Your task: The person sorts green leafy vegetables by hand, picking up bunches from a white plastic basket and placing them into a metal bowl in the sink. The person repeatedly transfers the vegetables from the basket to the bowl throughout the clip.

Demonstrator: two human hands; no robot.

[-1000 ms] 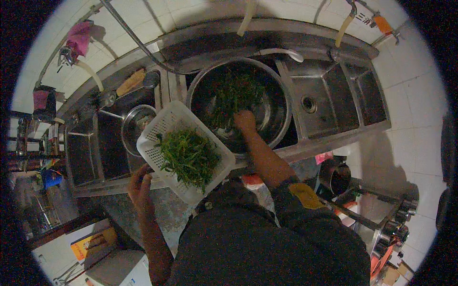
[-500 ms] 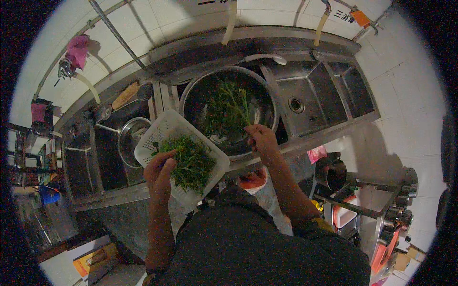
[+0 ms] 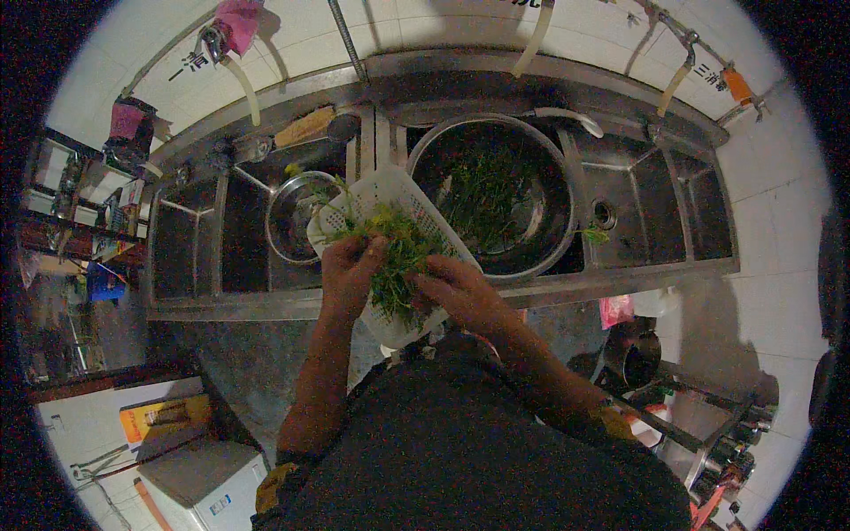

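A white perforated plastic basket (image 3: 450,232) leans over the sink's front edge, holding a heap of thin leafy greens (image 3: 394,296). My left hand (image 3: 348,273) pinches some stems with small yellow tips at the heap's left. Facing it, my right hand (image 3: 453,288) has its fingers curled into the greens, their tips partly hidden. To the right of the basket sits a large round steel basin (image 3: 569,208) with more greens (image 3: 487,190) inside. A loose yellow-tipped sprig (image 3: 595,235) lies just outside the basin's right rim.
A smaller steel bowl (image 3: 282,239) stands in the left sink. A brush-like tan object (image 3: 305,126) lies on the back ledge, and a white-handled tool (image 3: 571,119) lies behind the basin. Hoses hang from the wall. Pots (image 3: 633,350) and a shelf rack stand at right.
My right hand has come from the basin's front, where it held a sprig, leftward into the basket's greens. A sprig now lies by the basin's right rim. The whole view has shifted.
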